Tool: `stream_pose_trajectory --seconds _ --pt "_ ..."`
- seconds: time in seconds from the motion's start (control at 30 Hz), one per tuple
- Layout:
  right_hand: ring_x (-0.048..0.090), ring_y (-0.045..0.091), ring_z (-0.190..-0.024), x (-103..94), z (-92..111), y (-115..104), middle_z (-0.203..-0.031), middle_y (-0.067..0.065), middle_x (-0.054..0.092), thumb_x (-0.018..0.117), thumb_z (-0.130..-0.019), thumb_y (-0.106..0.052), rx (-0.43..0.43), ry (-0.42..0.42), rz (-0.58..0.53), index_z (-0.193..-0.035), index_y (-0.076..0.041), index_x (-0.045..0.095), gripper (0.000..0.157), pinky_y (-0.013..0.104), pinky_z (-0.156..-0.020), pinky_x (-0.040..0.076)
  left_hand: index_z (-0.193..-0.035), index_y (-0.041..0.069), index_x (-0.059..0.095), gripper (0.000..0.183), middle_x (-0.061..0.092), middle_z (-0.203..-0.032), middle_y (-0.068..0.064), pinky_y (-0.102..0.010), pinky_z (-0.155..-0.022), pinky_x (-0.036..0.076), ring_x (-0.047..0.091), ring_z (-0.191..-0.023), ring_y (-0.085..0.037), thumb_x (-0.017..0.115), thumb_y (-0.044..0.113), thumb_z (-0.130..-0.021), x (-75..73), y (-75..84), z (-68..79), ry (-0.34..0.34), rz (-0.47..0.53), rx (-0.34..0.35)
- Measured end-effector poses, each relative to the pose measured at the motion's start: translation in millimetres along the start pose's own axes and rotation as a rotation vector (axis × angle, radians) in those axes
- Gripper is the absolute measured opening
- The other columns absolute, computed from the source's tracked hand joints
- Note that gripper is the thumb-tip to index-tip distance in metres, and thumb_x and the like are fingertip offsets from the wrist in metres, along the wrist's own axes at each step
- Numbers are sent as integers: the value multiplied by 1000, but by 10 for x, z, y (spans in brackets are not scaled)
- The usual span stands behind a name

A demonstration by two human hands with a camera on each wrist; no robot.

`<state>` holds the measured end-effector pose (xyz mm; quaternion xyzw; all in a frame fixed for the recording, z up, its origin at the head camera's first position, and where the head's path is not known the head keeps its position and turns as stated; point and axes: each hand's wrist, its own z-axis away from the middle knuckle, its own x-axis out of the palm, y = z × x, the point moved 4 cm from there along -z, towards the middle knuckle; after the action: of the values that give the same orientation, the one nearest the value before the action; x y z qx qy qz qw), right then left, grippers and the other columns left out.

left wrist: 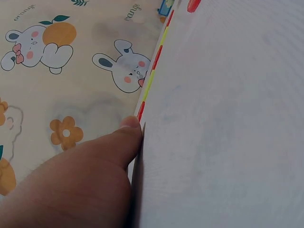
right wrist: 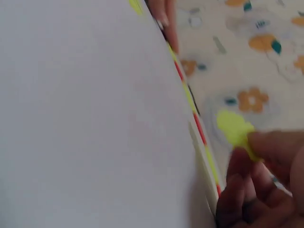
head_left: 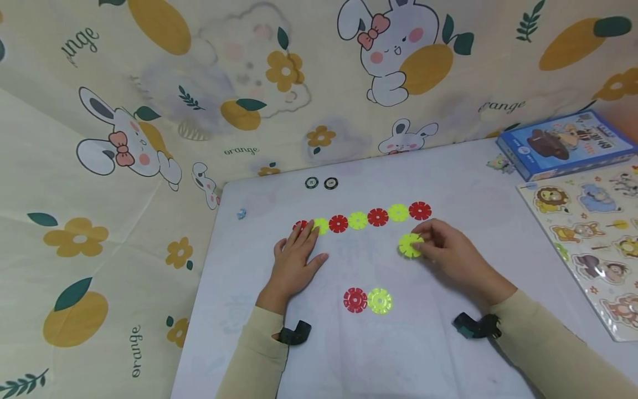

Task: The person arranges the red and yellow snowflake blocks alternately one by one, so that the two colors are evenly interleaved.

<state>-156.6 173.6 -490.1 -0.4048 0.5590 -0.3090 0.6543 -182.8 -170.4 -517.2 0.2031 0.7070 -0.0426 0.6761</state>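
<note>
A row of notched plastic discs, red and yellow-green by turns, crosses the table, from a partly covered red disc [head_left: 299, 224] to a red disc [head_left: 420, 210] at the right end. My left hand [head_left: 293, 266] lies with its fingers stretched out, fingertips over the leftmost discs. Between thumb and fingers my right hand [head_left: 451, 252] pinches a yellow-green disc [head_left: 408, 245], just below the row's right end. The right wrist view shows that yellow-green disc [right wrist: 232, 126] raised at the fingertips. Nearer me, a red disc [head_left: 355, 300] and a yellow-green disc [head_left: 380, 301] lie side by side.
Two small dark round tokens [head_left: 321, 183] lie behind the row, and a small blue piece [head_left: 241, 213] lies at the left. On the right are a blue box [head_left: 568, 143] and a sheet of animal pictures [head_left: 593, 238]. A patterned cloth [head_left: 319, 83] hangs behind the table.
</note>
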Motion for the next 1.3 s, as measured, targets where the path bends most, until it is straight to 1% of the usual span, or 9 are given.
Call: stream_pose_trajectory --seconds 0.23,0.33,0.4,0.5,0.6,0.67,0.77,1.13,1.3 --pt "52 26 -84 -491 -224 329 -105 8 53 51 -98 -42 172 270 -14 -128 -16 55 41 23 -62 50 -152 28 27 74 15 -158 8 -58 -105 13 5 -144 -21 42 65 -90 -1 -8 1 6 -1 3" --pt "51 26 -88 -608 -263 403 -112 10 51 47 -99 -41 190 325 53 -136 -14 52 46 24 -61 50 -152 28 27 75 15 -158 9 -58 -105 13 5 -144 -20 42 66 -90 -8 -4 3 -2 1 -3" --pt "50 27 -96 -636 -267 404 -121 12 48 47 -100 -37 168 346 109 -140 -13 49 47 30 -68 51 -152 28 26 75 14 -158 9 -58 -105 13 5 -144 -20 41 66 -90 -15 -1 4 -9 4 -8" --pt "43 34 -116 -606 -246 351 -135 17 41 52 -98 -32 95 327 242 -142 -9 47 50 48 -85 47 -152 28 26 75 13 -158 9 -58 -105 12 5 -144 -21 41 66 -90 -21 6 6 -16 12 -10" --pt "26 42 -133 -501 -203 296 -147 20 31 59 -95 -33 26 224 388 -143 -3 43 58 61 -96 34 -152 28 26 74 14 -158 9 -58 -105 13 6 -144 -22 41 66 -90 -16 8 1 -11 7 -4" --pt "14 43 -137 -425 -179 277 -152 20 24 61 -93 -37 -6 146 474 -145 0 37 68 64 -99 28 -152 28 27 74 14 -158 8 -58 -106 13 6 -144 -22 41 66 -90 -14 9 -1 -8 3 0" --pt "8 41 -140 -355 -163 270 -155 19 17 62 -91 -43 -34 78 537 -147 2 30 79 63 -102 23 -152 28 27 74 14 -158 8 -58 -105 13 7 -144 -22 41 66 -90 -5 0 -2 -5 0 2" --pt "8 42 -140 -362 -158 251 -156 21 13 62 -91 -44 -75 27 537 -148 5 26 83 60 -107 12 -153 30 24 75 11 -158 11 -57 -106 12 4 -144 -20 39 68 -89 -3 -12 -2 -25 2 -14" --pt "9 43 -139 -380 -110 193 -156 19 14 59 -93 -42 -53 123 416 -151 -7 26 76 68 -99 23 -153 30 23 75 10 -158 11 -57 -106 12 4 -144 -20 38 68 -90 7 -17 -5 -28 -4 -12"
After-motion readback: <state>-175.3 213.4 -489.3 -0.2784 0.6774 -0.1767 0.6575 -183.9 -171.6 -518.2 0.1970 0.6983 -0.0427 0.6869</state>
